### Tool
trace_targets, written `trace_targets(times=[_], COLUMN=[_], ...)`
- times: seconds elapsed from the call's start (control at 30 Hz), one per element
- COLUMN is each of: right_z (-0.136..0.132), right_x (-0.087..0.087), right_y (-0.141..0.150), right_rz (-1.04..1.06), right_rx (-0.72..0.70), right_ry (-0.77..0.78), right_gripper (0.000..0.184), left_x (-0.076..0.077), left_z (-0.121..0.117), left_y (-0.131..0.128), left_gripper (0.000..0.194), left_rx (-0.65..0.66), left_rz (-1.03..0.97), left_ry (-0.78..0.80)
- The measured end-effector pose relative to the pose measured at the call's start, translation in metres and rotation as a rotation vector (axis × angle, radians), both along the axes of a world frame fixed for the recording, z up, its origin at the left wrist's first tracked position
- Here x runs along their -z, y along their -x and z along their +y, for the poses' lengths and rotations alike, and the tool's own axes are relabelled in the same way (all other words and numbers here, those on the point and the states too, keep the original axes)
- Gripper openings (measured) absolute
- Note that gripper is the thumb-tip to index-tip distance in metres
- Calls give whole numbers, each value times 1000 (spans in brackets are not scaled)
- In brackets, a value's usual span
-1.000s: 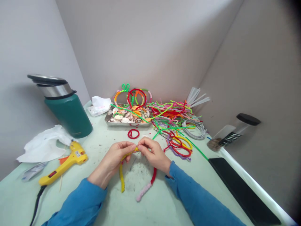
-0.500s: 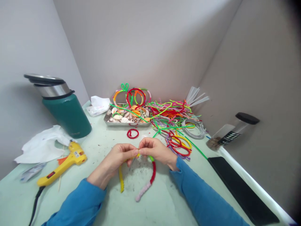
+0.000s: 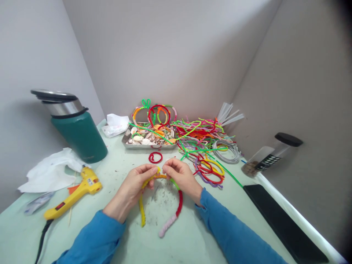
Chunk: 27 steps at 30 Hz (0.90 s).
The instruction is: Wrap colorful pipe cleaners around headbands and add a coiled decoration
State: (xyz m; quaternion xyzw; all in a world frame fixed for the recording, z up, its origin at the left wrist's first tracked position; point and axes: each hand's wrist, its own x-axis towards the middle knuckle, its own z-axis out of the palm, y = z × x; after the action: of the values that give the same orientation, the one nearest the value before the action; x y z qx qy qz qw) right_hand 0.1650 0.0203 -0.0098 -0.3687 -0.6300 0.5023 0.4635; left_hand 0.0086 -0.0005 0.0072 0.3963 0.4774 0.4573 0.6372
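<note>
A curved headband [image 3: 180, 201] wrapped in fuzzy pipe cleaner, with yellow, orange, green, red and pale pink sections, arches between my hands with its two ends toward me. My left hand [image 3: 139, 181] is closed around its yellow side, and a short bit of yellow pipe cleaner [image 3: 158, 169] sticks up at the thumb tip. My right hand [image 3: 180, 178] is closed at the orange and green stretch, thumb and fingers together. The fingers cover part of the band there. Beyond the hands lies a small red pipe cleaner ring [image 3: 155, 157].
A yellow glue gun [image 3: 73, 192] rests at left, by crumpled tissue [image 3: 49, 170] and a green bottle [image 3: 79, 135]. Behind stand a metal tray [image 3: 148, 146] of shells, finished hoops [image 3: 159, 106] and a pipe cleaner heap [image 3: 198, 132]. At right are a black slab [image 3: 283, 223] and a clear jar [image 3: 271, 156].
My fingertips, pressed together before, have drawn slightly apart. The right hand has shifted a little to the right, uncovering the yellow tip and the band's orange stretch.
</note>
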Motion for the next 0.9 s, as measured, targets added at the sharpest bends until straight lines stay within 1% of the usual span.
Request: trace_targets(times=[0.13,0.2,0.33,0.43,0.53,0.7,0.77,0.83,0.9], right_z=[-5,-6,-6,-6,-5,-2,-2,-2,-4], right_x=[2,3,4,5,4,0,0,0,0], right_y=[3,4,3,2,2,0,-1,-1,0], right_rz=[-137,-190,-228,-218,-181,-13,18,12,-41], right_rx=[68,93,118,105,62,-125,-181,-202,-172], right_ry=[-149,-195,-223,-207,-144,145,216,242,197], right_gripper=[15,14,13,13,13,17,18,18,17], left_x=[-2,-1,3,4,3,-1,-3,-4,-3], left_z=[0,-1,0,0,0,-2,-2,-2,-1], left_y=[-1,-1,1,1,1,0,0,0,0], left_gripper=[25,26,30,28,23,18,18,18,18], left_rx=[-33,-32,-13,-14,-5,33,44,42,25], left_rz=[31,42,-18,-2,50,119,140,157,170], left_ry=[-15,-18,-36,-34,-52,-116,-121,-119,-116])
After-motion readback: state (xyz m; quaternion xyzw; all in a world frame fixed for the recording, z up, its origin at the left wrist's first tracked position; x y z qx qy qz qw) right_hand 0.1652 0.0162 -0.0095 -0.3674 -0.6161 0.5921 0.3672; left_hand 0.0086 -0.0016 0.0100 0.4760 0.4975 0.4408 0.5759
